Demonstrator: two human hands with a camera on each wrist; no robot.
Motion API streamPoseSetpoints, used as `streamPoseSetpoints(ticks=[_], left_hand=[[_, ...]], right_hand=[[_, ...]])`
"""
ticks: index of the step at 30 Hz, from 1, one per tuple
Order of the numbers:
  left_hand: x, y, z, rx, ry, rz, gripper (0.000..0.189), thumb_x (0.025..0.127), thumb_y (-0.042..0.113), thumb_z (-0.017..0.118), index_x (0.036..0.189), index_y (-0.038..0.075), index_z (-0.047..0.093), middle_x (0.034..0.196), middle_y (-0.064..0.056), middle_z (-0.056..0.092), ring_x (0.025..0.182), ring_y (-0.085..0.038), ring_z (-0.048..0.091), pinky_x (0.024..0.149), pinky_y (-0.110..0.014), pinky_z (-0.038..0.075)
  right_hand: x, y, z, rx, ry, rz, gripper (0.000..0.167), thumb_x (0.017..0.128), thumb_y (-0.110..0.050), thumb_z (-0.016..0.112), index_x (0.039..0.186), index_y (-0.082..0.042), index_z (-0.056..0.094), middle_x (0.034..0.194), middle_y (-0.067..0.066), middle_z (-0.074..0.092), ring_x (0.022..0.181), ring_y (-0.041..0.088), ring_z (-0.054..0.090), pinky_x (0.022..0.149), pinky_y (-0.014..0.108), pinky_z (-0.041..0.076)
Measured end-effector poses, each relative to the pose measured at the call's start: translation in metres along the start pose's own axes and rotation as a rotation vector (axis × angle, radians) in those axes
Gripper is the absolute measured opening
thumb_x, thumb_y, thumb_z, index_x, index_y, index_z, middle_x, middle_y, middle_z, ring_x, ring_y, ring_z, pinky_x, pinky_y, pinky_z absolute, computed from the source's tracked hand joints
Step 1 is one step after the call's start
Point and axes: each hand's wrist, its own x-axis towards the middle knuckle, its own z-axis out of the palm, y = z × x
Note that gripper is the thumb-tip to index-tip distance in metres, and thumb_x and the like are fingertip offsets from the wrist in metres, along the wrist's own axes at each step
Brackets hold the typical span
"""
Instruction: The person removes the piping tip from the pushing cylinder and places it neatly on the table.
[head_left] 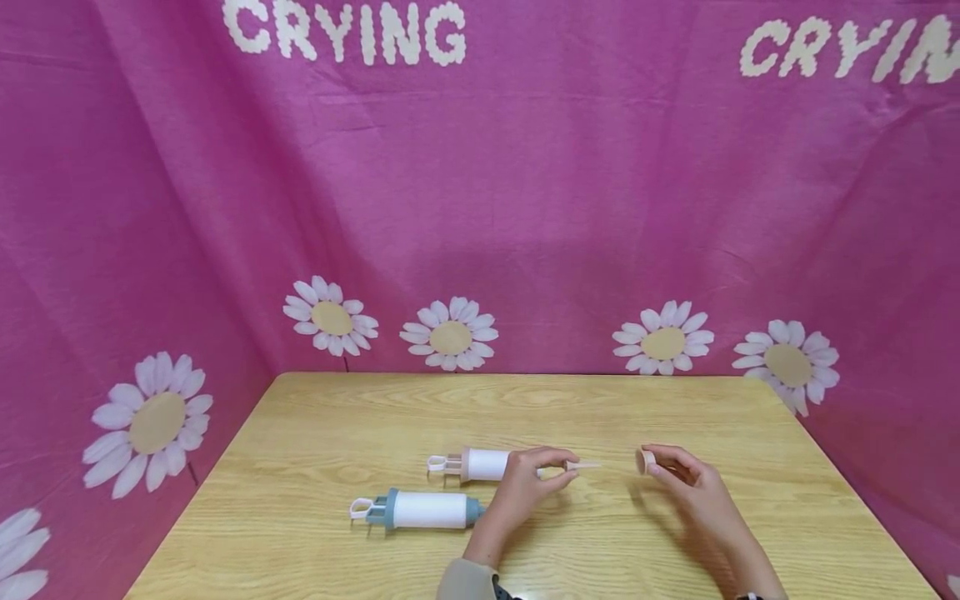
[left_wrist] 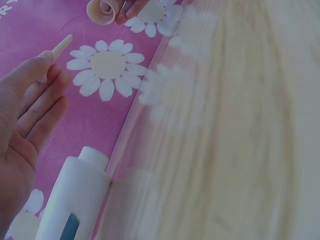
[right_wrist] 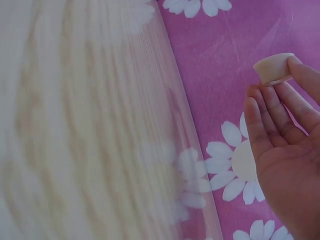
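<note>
Between thumb and fingertips my left hand [head_left: 525, 487] pinches a small pale, pointed nozzle [left_wrist: 62, 47], its tip directed right toward the other hand. My right hand [head_left: 697, 492] holds a short beige-pink screw cap [right_wrist: 275, 69] by its edge, the wide mouth facing left. A gap separates nozzle and cap. Partly hidden behind my left hand, a white icing syringe with a pink collar [head_left: 486, 465] lies on the table; its bare white front end [left_wrist: 94, 158] shows in the left wrist view. Nearer me lies a second icing syringe with teal ends [head_left: 429, 510], its tip beside my left wrist.
The wood-grain table [head_left: 360, 417] has a pink curtain [head_left: 540, 208] with printed daisies behind it and at its sides. Both syringes point right, their white ring handles [head_left: 362, 508] on the left. A sleeve [head_left: 467, 581] covers the left forearm near the table's front.
</note>
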Motion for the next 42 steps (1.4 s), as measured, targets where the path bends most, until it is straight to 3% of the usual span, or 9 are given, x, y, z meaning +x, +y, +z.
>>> streamPoseSetpoints(ticks=[11,29,35,42], left_hand=[[0.004,0.004,0.015,-0.001,-0.013,-0.001,0.017,0.087,0.019,0.073,0.104,0.013,0.075,0.095,-0.003,0.077,0.090,-0.006,0.070,0.085,-0.017,0.055],[0.005,0.006,0.019,-0.011,-0.026,-0.004,0.017,0.088,0.018,0.073,0.104,0.012,0.075,0.098,-0.005,0.077,0.091,-0.007,0.070,0.082,-0.018,0.056],[0.004,0.007,0.020,-0.020,-0.027,-0.003,0.017,0.088,0.018,0.073,0.104,0.012,0.075,0.098,-0.004,0.077,0.091,-0.006,0.070,0.082,-0.018,0.056],[0.003,0.007,0.021,-0.029,-0.028,0.003,0.018,0.088,0.018,0.073,0.104,0.012,0.075,0.099,-0.004,0.077,0.092,-0.006,0.070,0.083,-0.015,0.055]], right_hand=[[-0.007,0.010,-0.016,0.045,0.032,0.046,0.042,0.097,-0.019,0.061,0.130,0.007,0.055,0.112,-0.023,0.064,0.101,-0.009,0.061,0.083,0.011,0.052],[-0.003,0.016,-0.022,-0.096,0.017,0.067,0.040,0.097,-0.020,0.061,0.130,0.002,0.057,0.108,-0.026,0.062,0.098,-0.011,0.059,0.081,0.011,0.052],[0.001,0.018,-0.023,-0.175,0.016,0.069,0.041,0.096,-0.026,0.063,0.128,0.000,0.059,0.109,-0.018,0.066,0.094,-0.012,0.059,0.081,0.010,0.050],[0.005,0.019,-0.024,-0.239,0.015,0.006,0.034,0.095,-0.018,0.064,0.122,0.002,0.062,0.104,-0.002,0.070,0.089,-0.010,0.060,0.078,0.010,0.051]])
